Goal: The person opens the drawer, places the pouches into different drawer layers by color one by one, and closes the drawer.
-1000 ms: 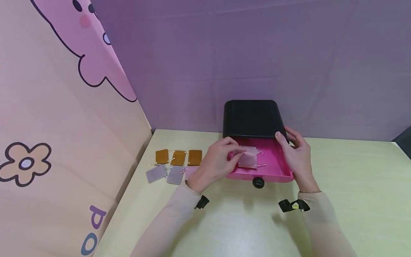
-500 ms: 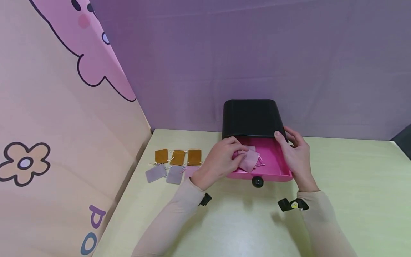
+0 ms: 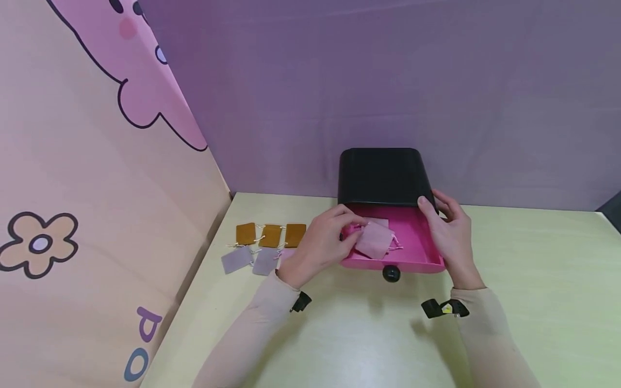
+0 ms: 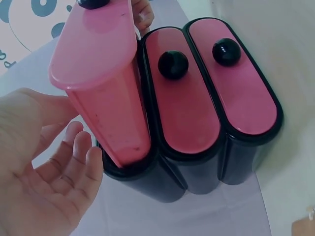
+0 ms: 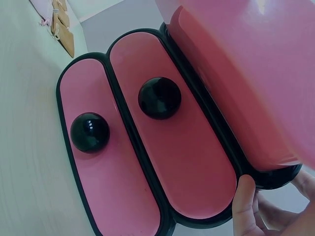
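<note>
A black cabinet [image 3: 385,175] with pink drawers stands on the table, its top drawer [image 3: 412,242] pulled out by a black knob [image 3: 391,274]. Small pink drawstring pouches [image 3: 374,241] lie overlapping inside that drawer. Over the drawer's left side is my left hand [image 3: 317,245], fingertips beside the pouches; in the left wrist view its outer fingers [image 4: 74,162] are loosely bent alongside the drawer, while the fingertips inside are hidden. My right hand [image 3: 451,231] holds the cabinet's right side, thumb at the upper front corner and fingers along the side.
Left of the cabinet lie three brown pouches [image 3: 271,235] in a row, with grey pouches [image 3: 236,260] and a partly covered pink pouch [image 3: 286,253] in front. Two lower drawers [image 4: 184,108] are closed. A purple cloth backdrop [image 3: 271,108] rises behind the table [image 3: 529,269].
The upper pink pouch has been turned and laid across the one beneath it in the drawer. My left hand has since drawn back slightly left from it. The right hand stays in place.
</note>
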A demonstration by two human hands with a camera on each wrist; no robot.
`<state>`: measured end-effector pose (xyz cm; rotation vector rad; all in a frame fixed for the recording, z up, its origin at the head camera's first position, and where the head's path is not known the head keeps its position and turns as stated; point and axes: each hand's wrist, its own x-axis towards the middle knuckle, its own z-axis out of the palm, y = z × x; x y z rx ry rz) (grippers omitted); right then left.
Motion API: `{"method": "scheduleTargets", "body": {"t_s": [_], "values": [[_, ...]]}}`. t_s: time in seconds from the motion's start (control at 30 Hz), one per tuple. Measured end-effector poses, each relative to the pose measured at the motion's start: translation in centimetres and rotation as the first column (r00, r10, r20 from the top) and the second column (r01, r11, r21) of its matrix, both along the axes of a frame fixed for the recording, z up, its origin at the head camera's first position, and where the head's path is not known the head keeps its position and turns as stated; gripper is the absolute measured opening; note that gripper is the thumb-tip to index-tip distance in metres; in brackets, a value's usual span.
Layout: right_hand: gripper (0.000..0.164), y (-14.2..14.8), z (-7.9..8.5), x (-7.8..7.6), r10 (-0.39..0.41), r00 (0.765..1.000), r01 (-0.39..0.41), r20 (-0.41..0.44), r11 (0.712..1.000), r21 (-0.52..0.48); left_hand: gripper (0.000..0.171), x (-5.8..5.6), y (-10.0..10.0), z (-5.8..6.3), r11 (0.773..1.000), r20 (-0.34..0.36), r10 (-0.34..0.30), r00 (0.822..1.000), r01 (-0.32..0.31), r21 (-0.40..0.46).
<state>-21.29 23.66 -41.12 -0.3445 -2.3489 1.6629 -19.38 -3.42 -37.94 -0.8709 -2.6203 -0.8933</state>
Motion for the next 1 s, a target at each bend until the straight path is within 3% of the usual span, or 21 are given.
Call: {"method": "scheduleTargets", "body": {"t_s": [0.27,0.47,0.7,1.0], "values": [[0.064,0.1,0.0,0.1,0.008,1.0,-0.008,-0.003,1.0,-0.005,0.027,0.3,-1.3,-0.4,0.998,-0.008,0.054,0.999,-0.054,-0.025],[0.065,0.1,0.0,0.0,0.006,1.0,-0.006,-0.002,1.0,-0.008,0.028,0.4,-2.6,-1.3,0.998,0.008,0.065,0.998,-0.065,-0.012],[0.065,0.1,0.1,-0.1,-0.012,1.0,0.012,0.016,1.0,-0.008,0.023,0.4,-4.4,-2.3,0.993,-0.027,0.112,0.993,-0.112,-0.032],[0.065,0.0,0.0,-0.1,-0.005,1.0,0.005,0.017,1.0,-0.019,0.02,0.5,-6.4,-3.9,0.988,0.023,0.146,0.989,-0.145,-0.046]]}}
